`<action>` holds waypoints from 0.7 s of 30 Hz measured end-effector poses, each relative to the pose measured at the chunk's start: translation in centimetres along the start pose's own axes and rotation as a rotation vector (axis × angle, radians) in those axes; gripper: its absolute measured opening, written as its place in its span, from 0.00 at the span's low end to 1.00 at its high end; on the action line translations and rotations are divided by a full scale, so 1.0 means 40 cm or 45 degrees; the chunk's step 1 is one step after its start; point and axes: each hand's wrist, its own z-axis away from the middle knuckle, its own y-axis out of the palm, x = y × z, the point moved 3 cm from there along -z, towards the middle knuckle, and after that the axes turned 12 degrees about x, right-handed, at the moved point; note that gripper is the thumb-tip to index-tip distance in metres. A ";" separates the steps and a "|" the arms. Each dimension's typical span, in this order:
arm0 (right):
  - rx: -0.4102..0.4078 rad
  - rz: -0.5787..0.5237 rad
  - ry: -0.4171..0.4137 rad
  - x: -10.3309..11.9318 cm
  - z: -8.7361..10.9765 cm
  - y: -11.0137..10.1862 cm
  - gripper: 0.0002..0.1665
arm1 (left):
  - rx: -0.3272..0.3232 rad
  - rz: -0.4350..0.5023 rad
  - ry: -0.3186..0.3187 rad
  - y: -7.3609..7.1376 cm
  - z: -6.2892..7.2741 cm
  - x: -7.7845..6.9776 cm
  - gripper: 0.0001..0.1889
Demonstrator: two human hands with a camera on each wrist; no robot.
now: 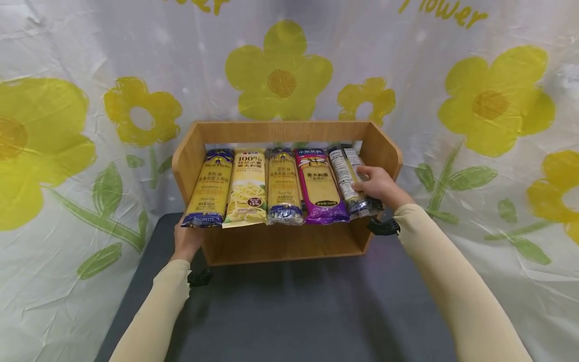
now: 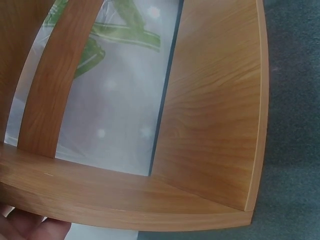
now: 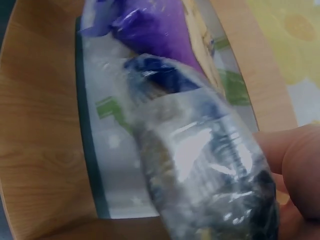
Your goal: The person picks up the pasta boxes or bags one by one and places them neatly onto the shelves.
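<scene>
My right hand (image 1: pixel 380 186) grips a spaghetti pack (image 1: pixel 346 183) with white printed panels at the right end of a wooden shelf. The right wrist view shows its clear, crinkled end (image 3: pixel 200 145) with the thumb (image 3: pixel 305 165) alongside. My left hand (image 1: pixel 186 241) holds the left side panel (image 2: pixel 125 197) of the wooden shelf (image 1: pixel 282 131); several fingers (image 2: pixel 37 227) show along its outer face. The rest of that hand is hidden. A purple pasta pack (image 1: pixel 320 186) lies just left of the held pack. A yellow spaghetti pack (image 1: pixel 210 188) lies above the left hand.
Between them on the upper tier lie a cream pasta pack (image 1: pixel 246 186) and another yellow spaghetti pack (image 1: pixel 284 186). Under the packs is the lower board (image 1: pixel 285 244). The shelf stands on a dark table (image 1: pixel 289 306), before a flower-printed curtain (image 1: pixel 307 60).
</scene>
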 end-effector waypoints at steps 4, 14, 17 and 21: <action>-0.029 0.070 -0.006 -0.007 0.004 -0.003 0.39 | -0.001 0.008 0.004 -0.001 -0.002 -0.005 0.30; -0.063 0.116 -0.004 -0.010 0.019 0.006 0.36 | -0.009 0.015 -0.003 0.004 -0.005 -0.004 0.28; -0.078 0.126 -0.014 -0.008 0.022 0.007 0.36 | -0.019 0.019 -0.002 0.004 -0.005 -0.003 0.28; -0.098 0.120 -0.011 -0.009 0.019 0.012 0.35 | -0.022 0.023 -0.024 0.005 -0.006 0.002 0.28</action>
